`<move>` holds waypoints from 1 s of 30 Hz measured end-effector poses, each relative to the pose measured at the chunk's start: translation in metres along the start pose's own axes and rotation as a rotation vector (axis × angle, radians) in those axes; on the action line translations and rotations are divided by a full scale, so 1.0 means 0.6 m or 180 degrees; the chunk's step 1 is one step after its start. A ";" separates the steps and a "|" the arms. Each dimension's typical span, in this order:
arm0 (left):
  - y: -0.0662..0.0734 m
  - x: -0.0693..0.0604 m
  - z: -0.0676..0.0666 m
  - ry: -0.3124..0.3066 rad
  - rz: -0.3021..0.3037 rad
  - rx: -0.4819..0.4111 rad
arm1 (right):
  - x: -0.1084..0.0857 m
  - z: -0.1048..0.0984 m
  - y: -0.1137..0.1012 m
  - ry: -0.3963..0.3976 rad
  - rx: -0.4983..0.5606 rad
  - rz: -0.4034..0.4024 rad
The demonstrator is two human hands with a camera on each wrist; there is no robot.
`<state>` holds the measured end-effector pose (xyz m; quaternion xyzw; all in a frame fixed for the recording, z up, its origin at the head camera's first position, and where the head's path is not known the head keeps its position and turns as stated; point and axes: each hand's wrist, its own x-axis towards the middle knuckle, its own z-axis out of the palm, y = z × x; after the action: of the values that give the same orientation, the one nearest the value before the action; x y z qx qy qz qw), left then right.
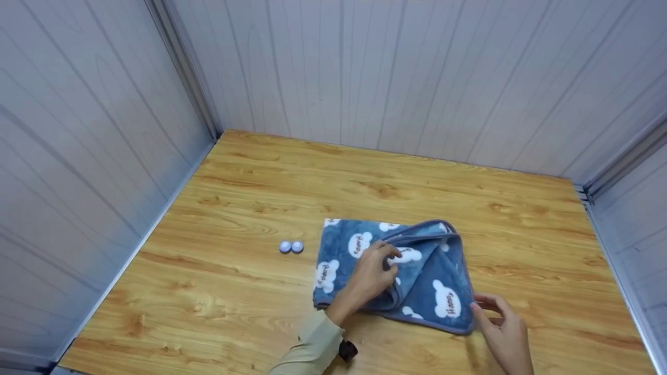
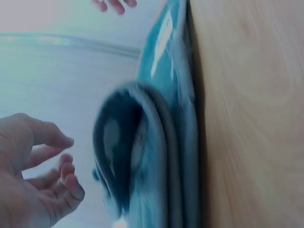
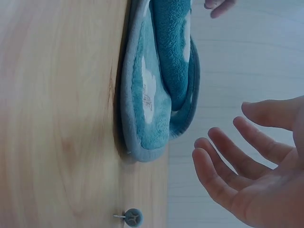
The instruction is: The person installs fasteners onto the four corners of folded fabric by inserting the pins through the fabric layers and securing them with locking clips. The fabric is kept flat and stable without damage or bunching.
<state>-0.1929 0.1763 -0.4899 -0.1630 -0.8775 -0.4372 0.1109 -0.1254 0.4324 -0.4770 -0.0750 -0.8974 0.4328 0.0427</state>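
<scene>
A blue blanket [image 1: 333,245] with white bear-shaped patches lies folded on the table, its right part turned back in loose layers. Above its middle is my left hand [image 1: 372,271], fingers bent and spread. The left wrist view shows this hand [image 2: 40,175] beside a rolled fold of the blanket [image 2: 180,142], with a gap between them and nothing in the fingers. My right hand [image 1: 505,333] is at the blanket's lower right corner; in the right wrist view its fingers [image 3: 228,161] are relaxed and apart from the blanket [image 3: 147,104].
Two small joined round pieces [image 1: 291,247], white and purple, lie left of the blanket on the wooden table [image 1: 234,182]. Pale panel walls [image 1: 338,73] stand at the back and both sides. A small round item [image 3: 133,217] shows low in the right wrist view.
</scene>
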 end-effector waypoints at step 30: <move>0.080 -0.030 0.090 -0.2180 0.0758 0.0490 | -0.011 -0.043 0.042 -0.0371 -0.0946 -0.0204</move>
<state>-0.1609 0.2434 -0.4930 -0.3920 -0.8690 -0.2740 -0.1271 -0.1128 0.4668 -0.4808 -0.0266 -0.9544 0.2972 -0.0072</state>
